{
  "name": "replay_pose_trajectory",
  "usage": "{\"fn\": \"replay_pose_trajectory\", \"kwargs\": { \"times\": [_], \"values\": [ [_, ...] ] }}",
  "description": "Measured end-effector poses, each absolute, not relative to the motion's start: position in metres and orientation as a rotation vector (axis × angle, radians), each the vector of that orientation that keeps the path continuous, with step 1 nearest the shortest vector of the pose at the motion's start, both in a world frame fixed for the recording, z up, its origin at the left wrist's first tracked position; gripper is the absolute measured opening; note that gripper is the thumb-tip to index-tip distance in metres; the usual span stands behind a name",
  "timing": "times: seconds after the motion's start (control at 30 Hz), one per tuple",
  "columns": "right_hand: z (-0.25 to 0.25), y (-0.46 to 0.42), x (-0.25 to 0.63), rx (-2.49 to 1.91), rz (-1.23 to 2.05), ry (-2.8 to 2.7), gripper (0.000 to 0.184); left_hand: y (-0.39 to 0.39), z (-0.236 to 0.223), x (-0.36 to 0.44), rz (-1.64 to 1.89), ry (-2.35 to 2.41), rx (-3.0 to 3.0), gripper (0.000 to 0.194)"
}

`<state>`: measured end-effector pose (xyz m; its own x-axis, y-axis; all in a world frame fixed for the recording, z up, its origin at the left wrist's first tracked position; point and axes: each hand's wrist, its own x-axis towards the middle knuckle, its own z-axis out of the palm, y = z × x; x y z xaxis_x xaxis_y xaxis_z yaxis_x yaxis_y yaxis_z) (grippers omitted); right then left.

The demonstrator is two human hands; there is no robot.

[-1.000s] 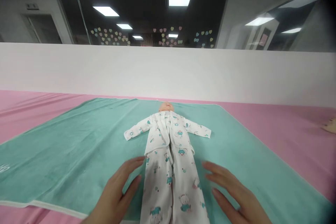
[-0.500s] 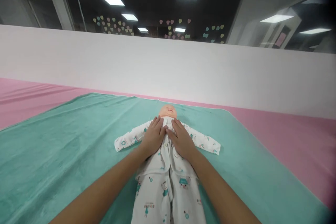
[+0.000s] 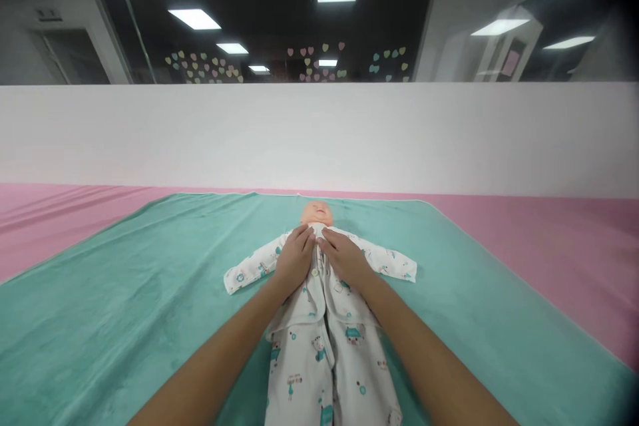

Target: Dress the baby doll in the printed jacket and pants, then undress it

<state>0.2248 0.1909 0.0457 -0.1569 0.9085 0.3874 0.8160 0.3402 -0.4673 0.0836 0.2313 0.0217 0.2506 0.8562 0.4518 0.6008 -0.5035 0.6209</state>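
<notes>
A baby doll lies on its back, its head at the far end. It wears a white printed baby shirt with long sleeves spread to both sides, and matching trousers. At the upper chest, my left hand has its fingers bent and closed on the left front edge of the shirt near the collar. Opposite it, my right hand closes thumb and fingers on the right front edge. The two thumbs nearly meet at the middle. A button shows just below; the cloth under my fingers is hidden.
Beneath the doll spreads a green blanket over a pink cover. A low white wall runs across behind it. Above that is a dark window with heart stickers and reflected ceiling lights.
My fingers lay flatter on the chest before; now they are bent at the shirt's neckline. My view has tilted and levelled a little. The doll stays in place.
</notes>
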Motion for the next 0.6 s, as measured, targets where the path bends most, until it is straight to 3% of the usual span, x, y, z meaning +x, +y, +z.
{"fn": "replay_pose_trajectory", "kwargs": {
  "times": [0.17,0.3,0.6],
  "values": [
    [0.061,0.201,0.22,-1.813,0.152,-1.936,0.041,0.244,0.036,0.085,1.083,1.603,2.094,0.029],
    [0.062,0.216,0.215,-1.928,0.08,-1.831,0.031,0.255,0.044,0.095,1.09,1.676,2.051,0.022],
    [0.071,0.238,0.204,-2.105,0.068,-1.858,0.027,0.272,0.042,0.086,1.125,1.464,1.918,0.017]
  ]
}}
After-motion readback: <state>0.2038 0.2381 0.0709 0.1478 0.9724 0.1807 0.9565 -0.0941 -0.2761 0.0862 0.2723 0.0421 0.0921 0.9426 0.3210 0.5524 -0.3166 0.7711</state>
